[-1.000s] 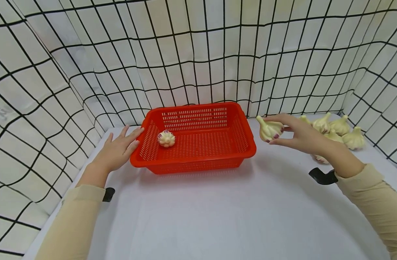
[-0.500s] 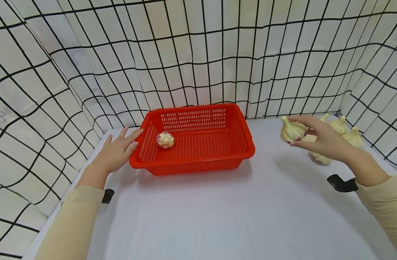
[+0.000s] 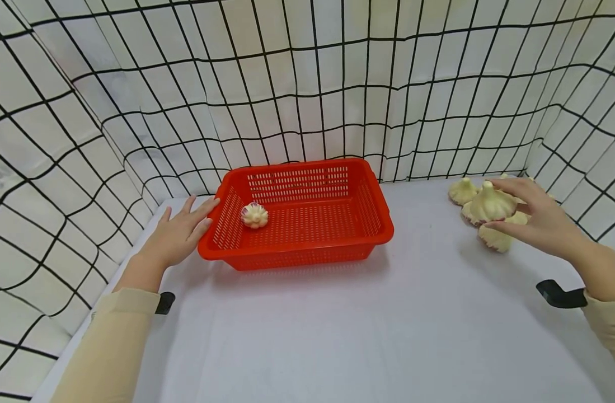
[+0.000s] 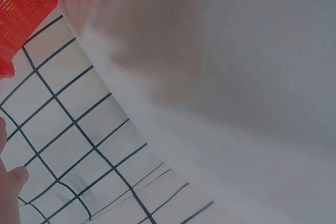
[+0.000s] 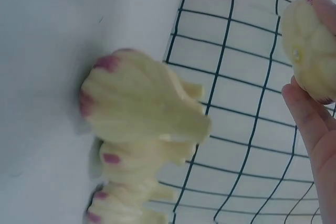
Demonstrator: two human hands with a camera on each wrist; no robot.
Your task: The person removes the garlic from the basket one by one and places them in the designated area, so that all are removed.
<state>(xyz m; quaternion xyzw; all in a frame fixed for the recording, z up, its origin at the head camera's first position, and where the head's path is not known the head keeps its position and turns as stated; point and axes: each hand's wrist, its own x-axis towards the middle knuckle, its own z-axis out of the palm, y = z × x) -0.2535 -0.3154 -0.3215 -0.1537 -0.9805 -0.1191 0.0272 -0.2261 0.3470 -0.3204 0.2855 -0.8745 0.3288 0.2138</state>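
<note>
In the head view my right hand (image 3: 551, 224) pinches a garlic bulb (image 3: 490, 204) between thumb and fingers, its stem pointing up. This bulb overlaps the group of garlic bulbs (image 3: 494, 239) at the back right. The right wrist view has the held bulb (image 5: 307, 51) at its right edge, with purple-marked bulbs (image 5: 139, 95) lying on the table below the hand. My left hand (image 3: 178, 235) rests with spread, straight fingers at the left rim of a red plastic basket (image 3: 297, 246). Inside the basket, toward its left end, lies a single garlic bulb (image 3: 254, 215).
Black grid netting (image 3: 297, 101) over white sheeting walls the back and both sides. A white tabletop (image 3: 307, 330) spreads in front of the basket. One group bulb (image 3: 462, 191) sits at the left of the group, near the back netting.
My right hand has carried the garlic bulb to the right, from beside the basket's right end to over the bulb group. The left hand and the basket stay nearly where they were.
</note>
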